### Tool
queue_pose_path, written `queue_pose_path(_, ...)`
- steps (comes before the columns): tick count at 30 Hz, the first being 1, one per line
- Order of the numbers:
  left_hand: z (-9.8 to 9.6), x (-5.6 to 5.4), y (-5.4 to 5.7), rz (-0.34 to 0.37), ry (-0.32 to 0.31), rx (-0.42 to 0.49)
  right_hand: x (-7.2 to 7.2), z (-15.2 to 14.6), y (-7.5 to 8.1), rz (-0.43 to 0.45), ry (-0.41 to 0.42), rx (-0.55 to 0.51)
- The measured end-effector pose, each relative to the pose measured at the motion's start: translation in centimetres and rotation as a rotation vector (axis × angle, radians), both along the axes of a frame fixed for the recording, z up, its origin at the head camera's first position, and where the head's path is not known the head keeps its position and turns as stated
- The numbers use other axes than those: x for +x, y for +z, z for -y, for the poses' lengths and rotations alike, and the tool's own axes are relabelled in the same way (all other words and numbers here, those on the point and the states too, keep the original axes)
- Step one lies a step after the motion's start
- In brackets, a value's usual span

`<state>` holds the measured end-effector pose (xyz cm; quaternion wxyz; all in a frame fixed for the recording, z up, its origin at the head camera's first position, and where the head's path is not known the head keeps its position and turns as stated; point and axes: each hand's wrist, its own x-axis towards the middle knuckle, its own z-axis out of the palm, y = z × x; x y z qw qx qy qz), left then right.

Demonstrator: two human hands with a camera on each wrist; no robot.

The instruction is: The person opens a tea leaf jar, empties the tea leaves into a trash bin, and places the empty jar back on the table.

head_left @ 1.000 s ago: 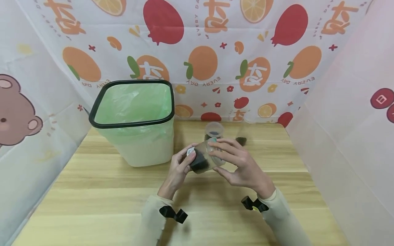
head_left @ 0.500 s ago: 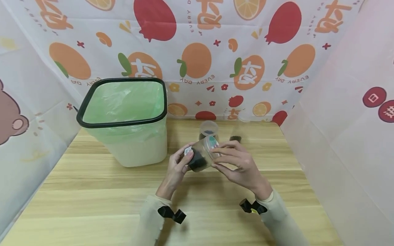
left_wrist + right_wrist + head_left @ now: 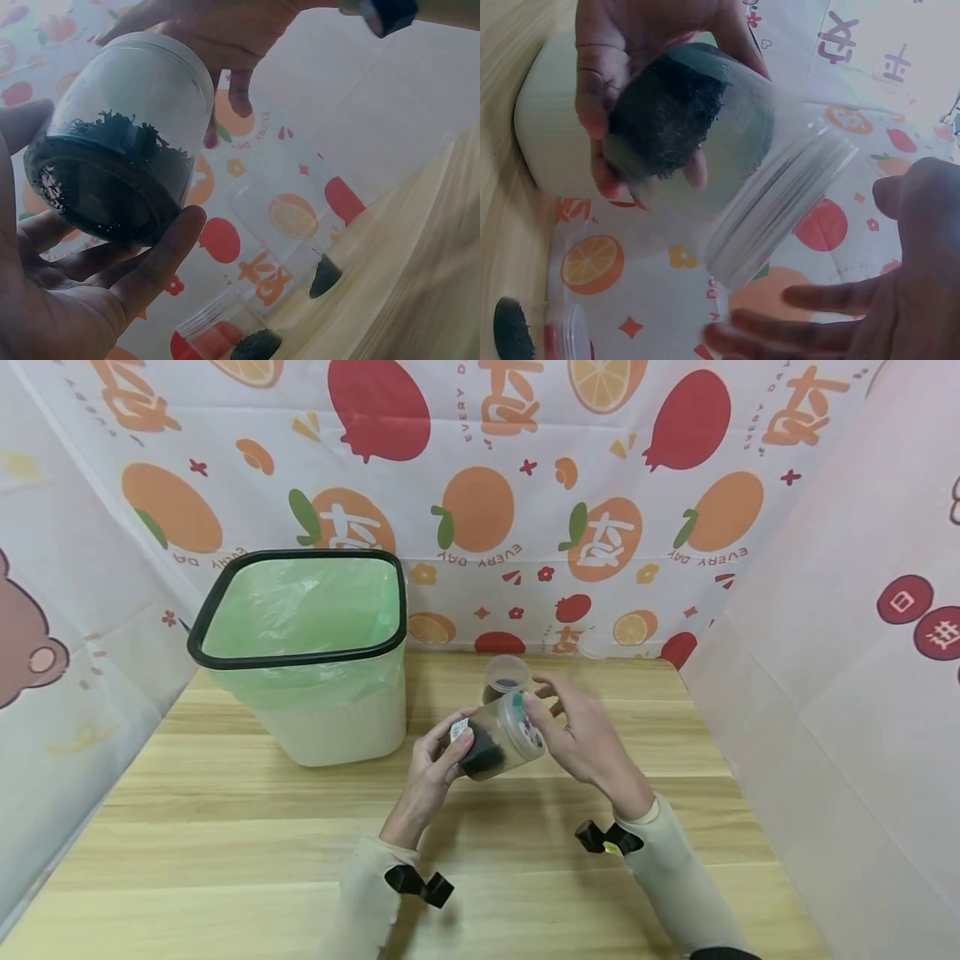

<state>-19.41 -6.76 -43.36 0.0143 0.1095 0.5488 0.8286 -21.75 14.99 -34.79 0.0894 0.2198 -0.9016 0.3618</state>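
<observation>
Above a pale wood-grain tabletop (image 3: 247, 843), a person's left hand (image 3: 435, 762) grips a clear, round plastic jar (image 3: 493, 742) near its base, the thumb curled over the near side and the fingers behind and beneath. The jar is held off the table and tilted, its ridged clear lid (image 3: 784, 206) in place and turned toward the right hand (image 3: 592, 739). Dark shredded matter (image 3: 112, 169) lies heaped at the base end, and the lid's top carries a printed label with teal and pink patches.

The right hand is open beside the lid, its fingers spread and slightly bent, holding nothing; the right wrist view shows it apart from the jar.

Beyond the held jar, a second clear jar (image 3: 506, 673) with dark contents stands on the table. A third clear jar (image 3: 285, 234), also dark at its bottom, is mostly hidden by the right hand in the head view. To the left stands a cream bin (image 3: 337, 727) with a black rim and green plastic liner.
</observation>
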Motion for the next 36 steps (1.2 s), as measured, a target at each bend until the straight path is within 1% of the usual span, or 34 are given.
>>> queue_pose_path(2,0.1,0.0,0.0,-0.003,-0.003,-0.011,-0.3,0.4,0.4,0.074,-0.028,0.042)
queue_pose_path(5,0.2,0.1,0.1,-0.009,-0.004,-0.020,-0.5,0.9,0.9,0.155,-0.049,0.099)
queue_pose_path(8,0.2,0.2,0.2,-0.017,0.003,-0.023,-0.6,1.3,1.3,0.198,-0.051,0.152)
queue_pose_path(11,0.3,0.2,0.4,-0.031,0.006,-0.033,-0.7,1.7,1.5,0.224,-0.042,0.183)
queue_pose_path(17,0.4,0.2,0.2,-0.045,-0.006,-0.074,-0.6,1.9,1.8,0.244,-0.043,0.274)
queue_pose_path(22,0.4,0.3,0.0,-0.040,-0.005,-0.086,-0.4,1.7,1.8,0.219,-0.029,0.320)
queue_pose_path(31,0.0,0.1,0.0,-0.026,-0.016,-0.045,-0.6,0.9,1.8,0.179,0.061,0.299)
queue_pose_path(36,-0.1,0.0,0.0,-0.024,-0.029,-0.040,-0.5,0.1,1.9,0.175,0.154,0.265)
